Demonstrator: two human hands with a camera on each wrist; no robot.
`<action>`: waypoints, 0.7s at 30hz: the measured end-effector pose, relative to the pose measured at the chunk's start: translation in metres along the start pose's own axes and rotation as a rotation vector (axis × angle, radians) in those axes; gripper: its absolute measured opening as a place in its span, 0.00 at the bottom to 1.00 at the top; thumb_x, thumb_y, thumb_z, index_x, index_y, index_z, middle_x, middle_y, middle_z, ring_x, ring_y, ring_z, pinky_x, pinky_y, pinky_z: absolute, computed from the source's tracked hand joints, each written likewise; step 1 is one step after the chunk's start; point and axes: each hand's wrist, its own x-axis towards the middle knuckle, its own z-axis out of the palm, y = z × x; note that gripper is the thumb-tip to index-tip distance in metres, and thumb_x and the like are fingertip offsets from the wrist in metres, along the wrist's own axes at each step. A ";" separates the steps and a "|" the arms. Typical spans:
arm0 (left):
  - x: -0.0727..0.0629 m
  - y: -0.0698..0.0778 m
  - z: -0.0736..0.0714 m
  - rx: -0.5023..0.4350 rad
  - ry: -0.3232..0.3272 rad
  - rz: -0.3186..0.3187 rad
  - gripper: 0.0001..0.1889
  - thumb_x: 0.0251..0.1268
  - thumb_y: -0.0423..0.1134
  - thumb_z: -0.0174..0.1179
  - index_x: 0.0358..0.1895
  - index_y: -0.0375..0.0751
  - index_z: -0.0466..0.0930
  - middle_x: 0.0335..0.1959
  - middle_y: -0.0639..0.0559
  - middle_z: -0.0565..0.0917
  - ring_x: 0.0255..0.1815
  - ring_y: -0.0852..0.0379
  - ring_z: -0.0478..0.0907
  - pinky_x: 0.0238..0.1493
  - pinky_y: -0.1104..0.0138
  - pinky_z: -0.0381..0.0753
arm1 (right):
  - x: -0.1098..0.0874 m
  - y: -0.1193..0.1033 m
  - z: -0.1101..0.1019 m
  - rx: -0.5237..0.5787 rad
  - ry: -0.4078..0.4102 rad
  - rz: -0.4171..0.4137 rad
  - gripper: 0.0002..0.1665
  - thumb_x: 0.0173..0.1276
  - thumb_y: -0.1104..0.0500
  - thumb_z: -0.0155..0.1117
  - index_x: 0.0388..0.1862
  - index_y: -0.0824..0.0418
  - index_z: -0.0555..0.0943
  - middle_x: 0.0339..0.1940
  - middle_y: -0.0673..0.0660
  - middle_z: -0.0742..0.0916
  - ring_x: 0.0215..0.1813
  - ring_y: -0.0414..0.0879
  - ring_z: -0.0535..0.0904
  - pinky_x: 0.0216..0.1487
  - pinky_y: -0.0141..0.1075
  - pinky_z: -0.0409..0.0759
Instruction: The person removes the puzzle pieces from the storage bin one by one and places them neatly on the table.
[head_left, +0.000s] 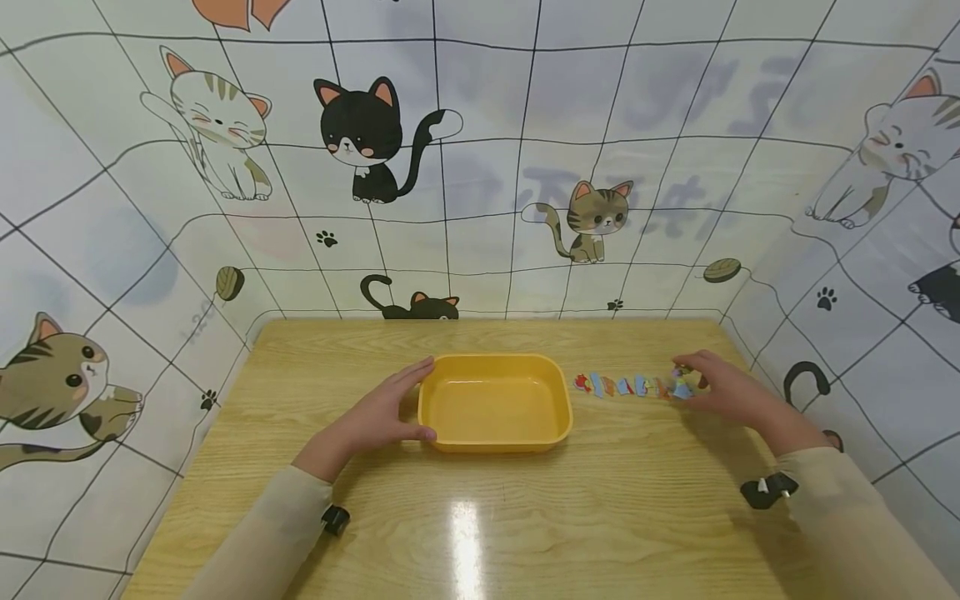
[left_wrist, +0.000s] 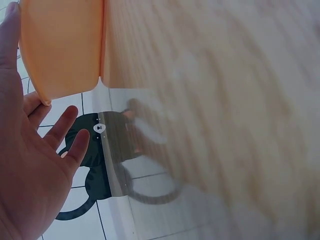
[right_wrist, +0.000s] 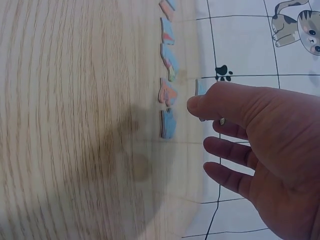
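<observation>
A shallow yellow plastic tray sits on the table. My left hand holds its left end between thumb and forefinger; in the left wrist view the other fingers of that hand stay loose beside the tray's corner. To the tray's right lies a row of small, flat, colourful puzzle pieces. At the row's right end my right hand pinches a light-blue puzzle piece, raised off the table in the right wrist view. The thumb partly hides this piece.
The wooden table ends at a white wall printed with cartoon cats and grid lines. Similar covering stands along its left and right sides. A bright reflection lies on the tabletop near the front.
</observation>
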 end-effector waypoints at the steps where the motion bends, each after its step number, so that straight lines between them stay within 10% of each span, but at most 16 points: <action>1: 0.000 0.000 0.000 0.002 0.000 -0.001 0.63 0.57 0.61 0.85 0.92 0.55 0.55 0.92 0.64 0.52 0.92 0.44 0.50 0.87 0.37 0.54 | 0.000 0.001 0.000 -0.006 0.003 -0.002 0.42 0.69 0.63 0.81 0.76 0.76 0.73 0.63 0.72 0.81 0.52 0.64 0.83 0.46 0.53 0.85; 21: 0.001 0.001 -0.002 -0.013 -0.008 0.005 0.64 0.56 0.61 0.85 0.92 0.52 0.55 0.92 0.63 0.52 0.92 0.45 0.49 0.88 0.40 0.53 | -0.006 0.021 -0.002 -0.035 0.008 0.028 0.42 0.66 0.69 0.80 0.75 0.79 0.72 0.64 0.79 0.79 0.54 0.73 0.84 0.51 0.63 0.87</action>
